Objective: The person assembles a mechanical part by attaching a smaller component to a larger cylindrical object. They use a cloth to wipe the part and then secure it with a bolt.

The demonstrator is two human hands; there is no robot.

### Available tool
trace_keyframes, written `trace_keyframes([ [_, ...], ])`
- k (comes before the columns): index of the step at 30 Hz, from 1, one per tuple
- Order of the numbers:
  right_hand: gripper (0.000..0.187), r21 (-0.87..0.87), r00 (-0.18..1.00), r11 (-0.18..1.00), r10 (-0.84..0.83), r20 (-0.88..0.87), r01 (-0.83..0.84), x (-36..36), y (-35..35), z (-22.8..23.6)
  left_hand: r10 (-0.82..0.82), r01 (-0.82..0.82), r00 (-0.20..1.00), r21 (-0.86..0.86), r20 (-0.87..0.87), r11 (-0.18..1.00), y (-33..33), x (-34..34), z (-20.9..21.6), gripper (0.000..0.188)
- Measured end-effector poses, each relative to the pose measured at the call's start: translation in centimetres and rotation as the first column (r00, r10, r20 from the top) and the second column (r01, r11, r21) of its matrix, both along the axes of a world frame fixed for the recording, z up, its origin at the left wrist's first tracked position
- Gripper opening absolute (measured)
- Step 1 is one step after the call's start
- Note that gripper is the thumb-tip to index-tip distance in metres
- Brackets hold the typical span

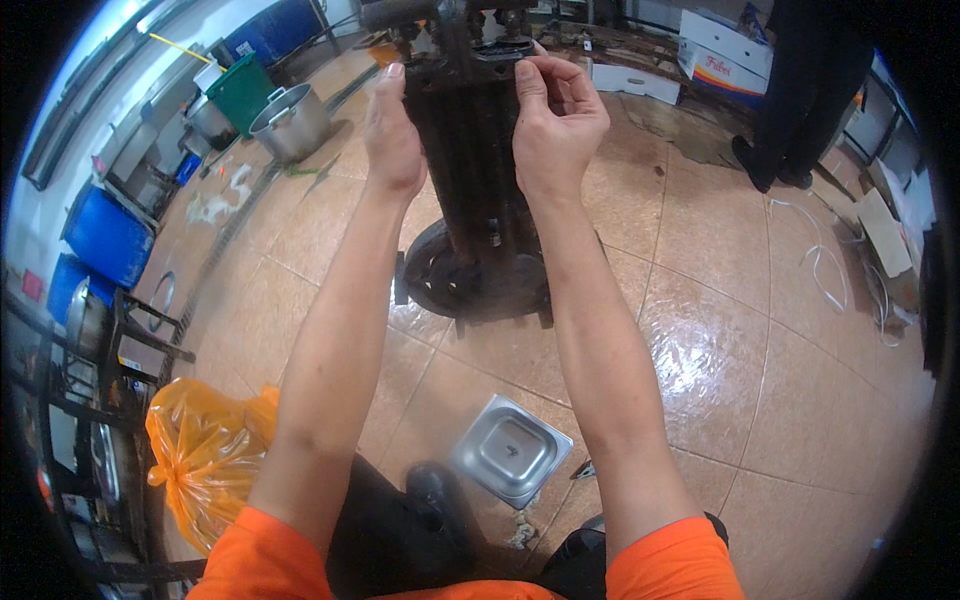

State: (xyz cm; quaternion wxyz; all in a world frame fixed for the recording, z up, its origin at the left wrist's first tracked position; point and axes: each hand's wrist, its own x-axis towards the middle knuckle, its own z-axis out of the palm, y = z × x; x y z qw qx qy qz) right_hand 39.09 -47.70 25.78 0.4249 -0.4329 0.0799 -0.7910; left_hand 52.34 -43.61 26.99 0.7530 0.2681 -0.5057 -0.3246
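A tall dark metal stand [470, 150] rises in front of me, with a rusty-looking cross plate and short fittings at its top. Its round, heavy base [475, 270] has cut-outs. My left hand [393, 135] is closed along the stand's left edge, thumb pointing up, its fingers mostly hidden behind the metal. Against the right end of the cross plate, my right hand [560, 125] pinches with thumb and curled fingers; any small part between them cannot be made out. Near my feet lies a square steel pan [480, 410] with a few small dark pieces inside.
An orange plastic bag [205, 455] sits at lower left, by a dark rack. A large steel pot [290, 122] and green bin [240, 88] stand at far left. White boxes [720, 55], another person's legs [810, 90] and loose white cord [820, 255] are on the right.
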Motion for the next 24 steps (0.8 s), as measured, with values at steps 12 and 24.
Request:
trace_keyframes([
  [12,0.009,-0.004,1.0,1.0,0.01,0.026,-0.01,0.0,-0.39,-0.08,0.196,-0.196,0.977,-0.009,0.088,0.981,-1.19,0.68,-0.9,0.051],
  [24,0.01,-0.014,1.0,1.0,0.006,0.02,-0.006,0.02,-0.27,-0.21,0.14,-0.138,0.983,-0.024,0.121,0.99,-0.93,0.63,-0.64,0.043],
])
